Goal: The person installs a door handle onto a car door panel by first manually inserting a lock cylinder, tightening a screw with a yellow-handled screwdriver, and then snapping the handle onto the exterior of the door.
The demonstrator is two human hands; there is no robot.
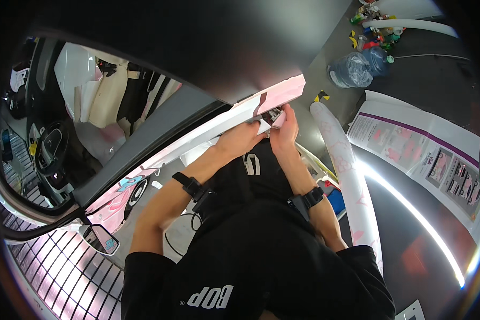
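Both my hands meet in front of me at the edge of a car door (197,128), just under a large dark panel. My left hand (241,140) has its fingers curled together against a small white flap of film (263,127). Close beside it, my right hand (286,130) grips the pale pink edge of the film, thumb and fingers closed around it. Between the hands shows a small dark patch with metallic detail (273,114); what it is I cannot make out. Pink and white film (282,93) covers the door's end above my fingers. Fingertips are partly hidden.
A long white roll with pink print (340,160) stands at my right. Beyond it lies a printed sheet (394,136). Large clear water jugs (352,70) and several bottles are at the far right. On the left are a side mirror (100,239) and a steering wheel (53,152).
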